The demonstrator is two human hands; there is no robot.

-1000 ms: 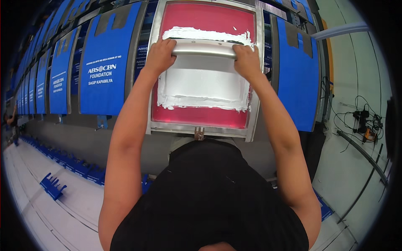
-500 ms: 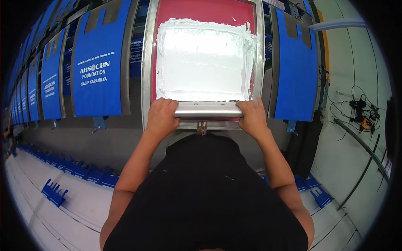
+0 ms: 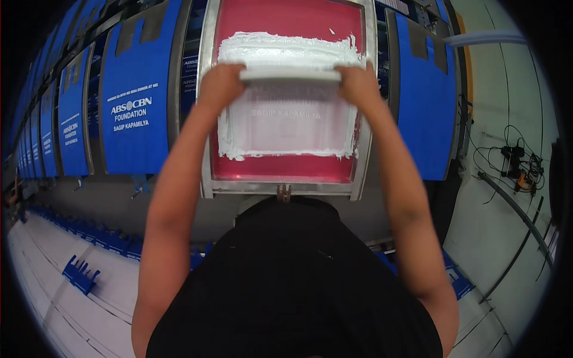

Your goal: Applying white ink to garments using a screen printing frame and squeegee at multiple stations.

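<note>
My left hand [image 3: 224,83] and my right hand [image 3: 357,85] grip the two ends of a metal squeegee [image 3: 290,76], lying across the upper part of a printing screen in a metal frame [image 3: 316,187]. The screen has pink mesh [image 3: 286,168] with thick white ink [image 3: 286,48] around a central rectangle, where faint lettering shows through below the squeegee. Both hands are slightly blurred. A small metal clamp [image 3: 284,192] sits at the frame's near edge, by my black-clothed body.
Blue fabric panels [image 3: 137,89] hang on boards along a long rack left and right of the screen. Blue pieces [image 3: 80,274] lie on the white floor at left. Cables with devices [image 3: 519,170] and a dark hose [image 3: 516,212] lie at right. A person [image 3: 15,191] is at far left.
The squeegee came toward me to the near edge half a second ago and is now back up across the upper screen. The central ink looks thinner, with lettering now showing through.
</note>
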